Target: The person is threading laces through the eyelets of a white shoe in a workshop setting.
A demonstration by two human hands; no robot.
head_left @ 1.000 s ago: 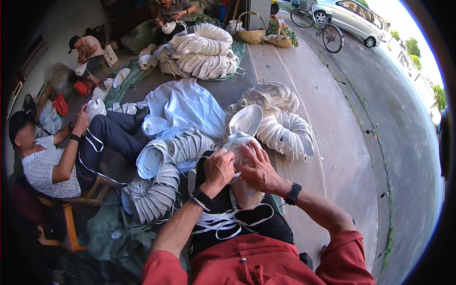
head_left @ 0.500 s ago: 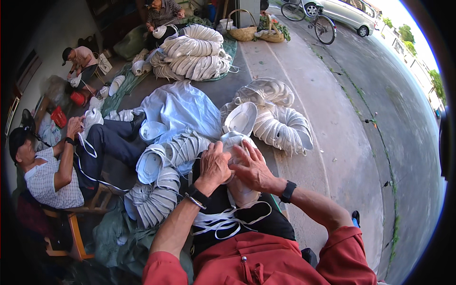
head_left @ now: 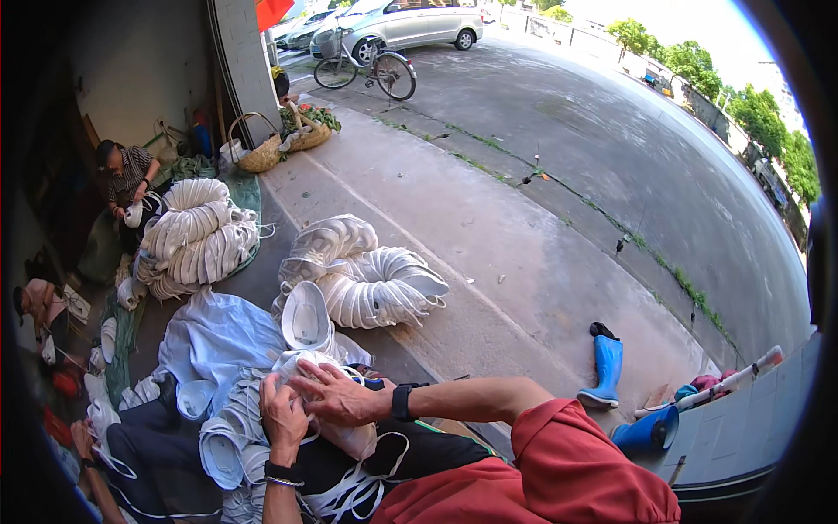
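On my lap lies a white shoe (head_left: 302, 359), its toe end pointing away from me and a pinkish-beige part (head_left: 353, 439) showing below my hands. My left hand (head_left: 284, 417) is curled at the left side of the shoe, its fingers closed on the edge. From the right, my right hand (head_left: 336, 397) bends over the top, fingers pressed to the shoe near the left fingertips. What the fingertips pinch is hidden. Loose white laces (head_left: 353, 493) trail over my dark trousers. Just beyond the shoe, a white shoe upper (head_left: 305, 319) stands with its hollow side showing.
Nested white shoe uppers form coiled stacks ahead (head_left: 384, 284) and farther left (head_left: 196, 236). A pale blue cloth (head_left: 223, 336) lies left. A co-worker's hand (head_left: 83, 441) shows at far left; others sit behind. Blue boots (head_left: 604, 371) stand right. Baskets (head_left: 260, 157) and a bicycle (head_left: 384, 74) are beyond.
The view has swung to the right, so the stacks sit farther left and the blue boots have come in. My right fingers, spread before, are now more bent over the shoe.
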